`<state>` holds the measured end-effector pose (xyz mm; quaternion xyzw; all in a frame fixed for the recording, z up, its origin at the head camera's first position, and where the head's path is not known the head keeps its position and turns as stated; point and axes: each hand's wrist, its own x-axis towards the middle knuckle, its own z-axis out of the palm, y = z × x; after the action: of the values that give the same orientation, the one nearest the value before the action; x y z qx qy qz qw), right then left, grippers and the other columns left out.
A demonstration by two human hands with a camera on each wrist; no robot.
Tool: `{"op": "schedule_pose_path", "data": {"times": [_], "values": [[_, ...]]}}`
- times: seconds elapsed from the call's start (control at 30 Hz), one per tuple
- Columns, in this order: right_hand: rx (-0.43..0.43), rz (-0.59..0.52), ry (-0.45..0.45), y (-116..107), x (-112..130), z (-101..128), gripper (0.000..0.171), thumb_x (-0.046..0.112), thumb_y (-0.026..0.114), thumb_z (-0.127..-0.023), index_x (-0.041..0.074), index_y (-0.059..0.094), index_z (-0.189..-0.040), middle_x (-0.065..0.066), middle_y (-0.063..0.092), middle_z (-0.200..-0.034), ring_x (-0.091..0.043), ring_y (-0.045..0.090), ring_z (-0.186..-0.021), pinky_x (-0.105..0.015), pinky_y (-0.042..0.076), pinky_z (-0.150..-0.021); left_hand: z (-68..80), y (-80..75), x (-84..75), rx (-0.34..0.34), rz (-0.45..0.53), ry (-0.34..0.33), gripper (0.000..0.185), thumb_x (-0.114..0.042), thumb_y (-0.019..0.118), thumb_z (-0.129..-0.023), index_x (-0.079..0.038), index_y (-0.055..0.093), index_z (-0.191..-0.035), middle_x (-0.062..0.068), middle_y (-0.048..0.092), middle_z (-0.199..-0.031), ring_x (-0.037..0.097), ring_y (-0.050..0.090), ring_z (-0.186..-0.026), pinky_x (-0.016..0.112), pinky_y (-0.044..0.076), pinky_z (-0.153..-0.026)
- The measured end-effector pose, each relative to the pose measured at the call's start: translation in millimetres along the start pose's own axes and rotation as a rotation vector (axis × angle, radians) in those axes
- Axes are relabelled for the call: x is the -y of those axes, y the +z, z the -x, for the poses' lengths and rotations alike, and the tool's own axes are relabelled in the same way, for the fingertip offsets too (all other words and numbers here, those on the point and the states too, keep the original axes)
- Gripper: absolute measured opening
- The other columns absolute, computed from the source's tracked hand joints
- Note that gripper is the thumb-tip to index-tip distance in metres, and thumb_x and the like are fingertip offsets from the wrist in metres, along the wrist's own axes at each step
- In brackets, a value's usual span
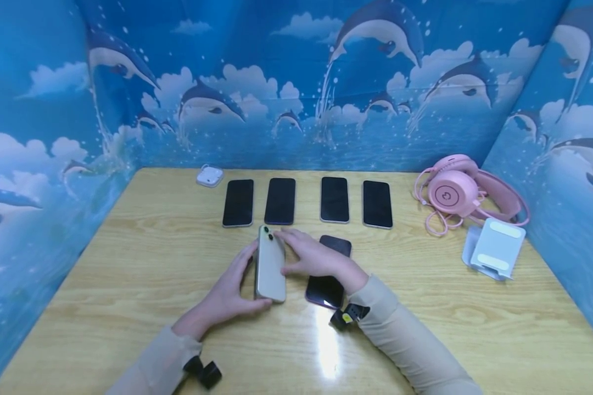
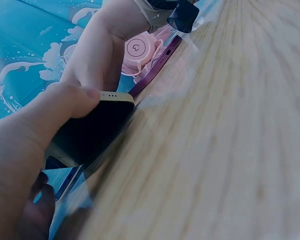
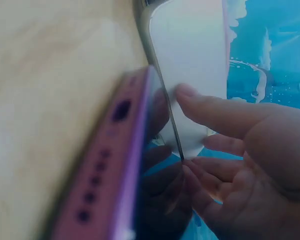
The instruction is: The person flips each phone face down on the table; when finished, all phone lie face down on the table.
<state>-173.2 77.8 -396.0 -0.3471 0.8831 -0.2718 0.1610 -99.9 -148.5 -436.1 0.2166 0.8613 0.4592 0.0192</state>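
A smartphone (image 1: 272,266) with a pale back and two camera lenses is tilted up on the table between both hands, its back toward the right. My left hand (image 1: 229,293) holds it from the left, thumb at the bottom end and fingers along the far part. In the left wrist view its dark screen (image 2: 97,127) faces this hand. My right hand (image 1: 313,255) pinches its right edge near the camera end, with the thumb on the back in the right wrist view. Under the right forearm lies a purple-edged smartphone (image 1: 326,291), screen up and partly covered.
Several dark-screened phones (image 1: 238,203) lie in a row at the back. A white earphone case (image 1: 210,176) is beyond them at the left. Pink headphones (image 1: 452,189) with a cable and a light blue folding stand (image 1: 496,249) are at the right. Dolphin-print cloth (image 1: 286,82) walls the table.
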Motion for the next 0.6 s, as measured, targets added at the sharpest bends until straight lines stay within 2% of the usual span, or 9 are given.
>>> {"op": "schedule_pose_path", "data": {"times": [0.23,0.6], "values": [[-0.011,0.023,0.031,-3.2,-0.3,1.1,0.083,0.029,0.075,-0.083,0.008,0.03,-0.149,-0.014,0.033,-0.15,-0.029,0.032,-0.136,-0.041,0.029,-0.111,-1.9,-0.9,0.3,0.004,-0.05,-0.024,0.116,-0.045,0.086,-0.064,-0.016,0.017,-0.153,0.008,0.023,-0.155,0.024,0.025,-0.14,0.047,0.023,-0.112],[0.012,0.067,0.076,-3.9,-0.3,1.7,0.079,0.033,0.073,-0.084,0.009,0.034,-0.148,-0.016,0.03,-0.15,-0.03,0.031,-0.135,-0.039,0.032,-0.109,-2.0,-1.1,-0.5,0.042,-0.161,-0.047,0.112,-0.042,0.084,-0.068,-0.012,0.017,-0.153,0.009,0.023,-0.155,0.027,0.024,-0.14,0.048,0.023,-0.112]]}}
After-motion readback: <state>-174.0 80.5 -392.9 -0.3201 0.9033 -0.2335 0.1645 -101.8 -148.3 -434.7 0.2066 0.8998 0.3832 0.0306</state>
